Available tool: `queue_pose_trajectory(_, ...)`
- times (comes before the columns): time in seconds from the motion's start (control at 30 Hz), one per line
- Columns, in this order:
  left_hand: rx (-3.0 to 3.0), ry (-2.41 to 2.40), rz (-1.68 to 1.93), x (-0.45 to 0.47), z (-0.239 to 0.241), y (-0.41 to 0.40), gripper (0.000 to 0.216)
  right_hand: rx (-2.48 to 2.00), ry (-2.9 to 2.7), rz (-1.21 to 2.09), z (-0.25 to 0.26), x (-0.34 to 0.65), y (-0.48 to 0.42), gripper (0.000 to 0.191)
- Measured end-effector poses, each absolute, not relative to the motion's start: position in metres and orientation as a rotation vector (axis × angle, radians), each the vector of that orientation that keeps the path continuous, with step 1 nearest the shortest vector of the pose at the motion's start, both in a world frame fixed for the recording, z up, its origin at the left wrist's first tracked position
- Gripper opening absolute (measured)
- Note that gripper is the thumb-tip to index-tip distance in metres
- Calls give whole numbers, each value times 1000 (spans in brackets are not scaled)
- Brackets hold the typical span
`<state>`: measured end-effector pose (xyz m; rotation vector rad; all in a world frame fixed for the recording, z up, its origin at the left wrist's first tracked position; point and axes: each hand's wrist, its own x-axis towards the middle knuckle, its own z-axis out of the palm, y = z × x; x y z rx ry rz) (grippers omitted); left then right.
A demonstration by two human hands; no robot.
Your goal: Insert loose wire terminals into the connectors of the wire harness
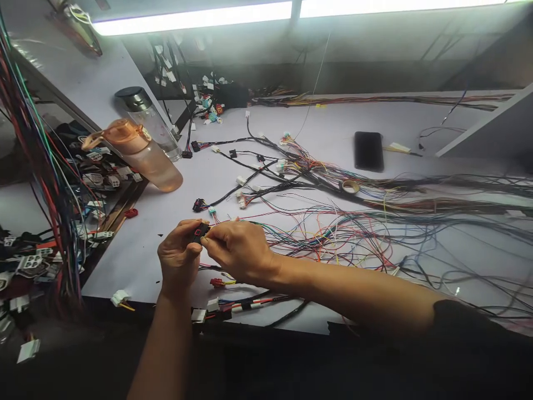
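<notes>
My left hand (pixel 179 250) grips a small black connector (pixel 201 230) with a red detail on its face, held above the near part of the table. From the right, my right hand (pixel 237 247) meets it, thumb and forefinger pinched at the connector's edge. What lies between those fingertips is hidden. Just beyond the hands lie a black plug (pixel 199 205) on a sleeved cable and a small teal connector (pixel 212 211). Nearer to me, below the right hand, is a red connector (pixel 217 283) with yellow wire.
Loose thin wires (pixel 333 233) and taped harness branches (pixel 316 180) spread across the table, with a tape roll (pixel 350 187) among them. A black phone (pixel 368 151) lies behind. Two bottles, one orange-capped (pixel 154 164), stand left. Wire bundles (pixel 45 183) hang at far left.
</notes>
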<state>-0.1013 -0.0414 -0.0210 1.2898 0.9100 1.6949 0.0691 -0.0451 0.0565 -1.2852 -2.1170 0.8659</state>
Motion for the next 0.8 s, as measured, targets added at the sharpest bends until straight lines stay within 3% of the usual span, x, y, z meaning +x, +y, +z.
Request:
queue_pose_trajectory(0.57,1295,976,1669,-109,-25,-45,41,-1206,-2264,627,37,66,-40,25)
queue_pose_trajectory(0.8,1347,964,1667,-108,-26,-46,40,-1191,-2280,722,40,70,-39,22)
